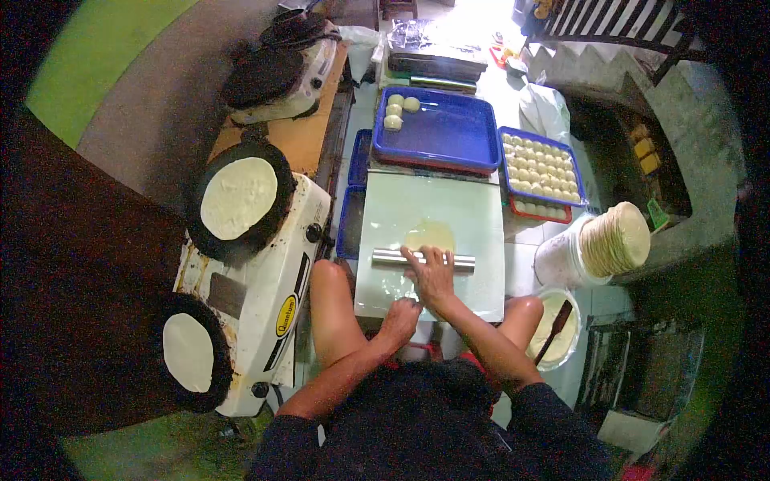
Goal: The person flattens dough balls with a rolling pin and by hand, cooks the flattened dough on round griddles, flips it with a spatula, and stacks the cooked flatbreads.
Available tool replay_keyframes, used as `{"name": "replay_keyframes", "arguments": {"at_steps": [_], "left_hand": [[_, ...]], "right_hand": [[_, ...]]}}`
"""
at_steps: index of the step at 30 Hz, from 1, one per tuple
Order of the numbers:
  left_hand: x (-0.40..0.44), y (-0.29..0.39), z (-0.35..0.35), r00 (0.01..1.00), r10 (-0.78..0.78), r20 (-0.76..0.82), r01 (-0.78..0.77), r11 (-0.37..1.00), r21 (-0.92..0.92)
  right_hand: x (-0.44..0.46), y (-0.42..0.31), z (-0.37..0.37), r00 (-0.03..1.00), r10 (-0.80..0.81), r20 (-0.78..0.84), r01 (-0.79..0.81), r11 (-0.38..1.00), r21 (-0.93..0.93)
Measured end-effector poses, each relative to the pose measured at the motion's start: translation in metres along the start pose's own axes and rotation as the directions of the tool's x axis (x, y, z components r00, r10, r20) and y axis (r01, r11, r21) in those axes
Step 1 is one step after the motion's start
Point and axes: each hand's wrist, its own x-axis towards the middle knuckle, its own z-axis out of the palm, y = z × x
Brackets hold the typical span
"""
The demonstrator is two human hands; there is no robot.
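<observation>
A thin round of dough lies on the pale work board in front of me. Across its near edge sits a metal rolling pin, with the fingers of my right hand bent over its middle. My left hand is at the board's near edge, closed, close to my right wrist. Something small and dark shows at its fingertips, too unclear to name. On the griddle to the left lies a flat round of dough; another dough round is on the nearer griddle.
Beyond the board, a blue tray holds several dough balls. To its right stands a tray full of dough balls. A stack of flatbreads rests on a white bucket. A brown spatula leans in a tub.
</observation>
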Motion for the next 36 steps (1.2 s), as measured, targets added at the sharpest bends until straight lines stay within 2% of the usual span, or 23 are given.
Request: {"name": "replay_keyframes", "arguments": {"at_steps": [3, 5, 6, 8, 11, 13, 14, 17, 18, 21, 25, 26, 29, 30, 33, 34, 36], "left_hand": [[-0.01, 0.006, -0.009, 0.998, 0.029, -0.048, -0.031, 0.999, -0.042], [-0.01, 0.01, -0.017, 0.996, 0.034, -0.077, -0.037, 0.999, -0.038], [-0.008, 0.001, 0.0, 0.998, 0.032, -0.059, -0.033, 0.999, -0.012], [-0.01, -0.001, 0.004, 0.998, 0.026, -0.059, -0.027, 0.999, -0.017], [-0.012, -0.004, 0.011, 0.994, 0.054, -0.095, -0.058, 0.998, -0.037], [-0.009, -0.006, 0.01, 0.988, 0.081, -0.134, -0.09, 0.994, -0.06], [-0.006, -0.006, 0.01, 0.987, 0.082, -0.14, -0.089, 0.995, -0.044], [-0.009, -0.002, 0.005, 0.986, 0.088, -0.138, -0.09, 0.996, -0.009], [-0.01, -0.001, 0.003, 0.986, 0.09, -0.143, -0.091, 0.996, -0.002], [-0.009, -0.001, 0.003, 0.991, 0.071, -0.114, -0.071, 0.997, 0.008], [-0.008, -0.006, 0.009, 0.992, 0.059, -0.108, -0.06, 0.998, -0.005], [-0.009, -0.006, 0.011, 0.992, 0.065, -0.106, -0.067, 0.998, -0.016], [-0.004, -0.01, 0.01, 0.995, 0.067, -0.08, -0.069, 0.997, -0.028], [-0.008, -0.003, 0.001, 0.998, 0.049, -0.05, -0.05, 0.998, -0.026], [-0.011, 0.0, -0.003, 0.999, 0.024, -0.03, -0.026, 0.999, -0.039], [-0.01, 0.001, -0.003, 0.999, 0.019, -0.027, -0.02, 0.999, -0.036], [-0.01, 0.002, -0.002, 1.0, 0.017, -0.022, -0.018, 0.999, -0.044]], "right_hand": [[0.047, 0.009, 0.014, 0.988, 0.06, -0.146, -0.063, 0.998, -0.014], [0.072, 0.01, 0.003, 0.979, 0.145, -0.143, -0.132, 0.986, 0.097], [0.075, 0.015, 0.007, 0.983, 0.174, -0.057, -0.17, 0.983, 0.063], [0.062, 0.021, 0.018, 0.964, 0.22, -0.149, -0.213, 0.975, 0.056], [0.047, 0.035, 0.01, 0.964, 0.266, -0.007, -0.247, 0.903, 0.353], [0.048, 0.038, -0.004, 0.94, 0.252, 0.228, -0.339, 0.744, 0.575], [0.045, 0.039, -0.005, 0.962, 0.162, 0.22, -0.253, 0.829, 0.498], [0.031, 0.025, 0.018, 0.994, 0.105, -0.025, -0.102, 0.989, 0.111], [0.028, 0.023, 0.016, 0.987, 0.155, -0.036, -0.152, 0.985, 0.083], [0.029, 0.022, 0.015, 0.932, 0.316, -0.177, -0.284, 0.941, 0.182], [0.037, 0.027, 0.001, 0.961, 0.274, 0.036, -0.271, 0.911, 0.31], [0.035, 0.026, -0.007, 0.971, 0.238, 0.022, -0.235, 0.936, 0.261], [0.058, 0.027, -0.009, 0.934, 0.338, 0.118, -0.357, 0.905, 0.234], [0.061, 0.027, -0.01, 0.923, 0.362, 0.13, -0.38, 0.909, 0.169], [0.063, 0.03, -0.006, 0.92, 0.349, -0.176, -0.334, 0.936, 0.107], [0.068, 0.035, -0.006, 0.917, 0.389, -0.088, -0.381, 0.919, 0.1], [0.077, 0.039, 0.005, 0.894, 0.411, -0.177, -0.36, 0.896, 0.261]]}}
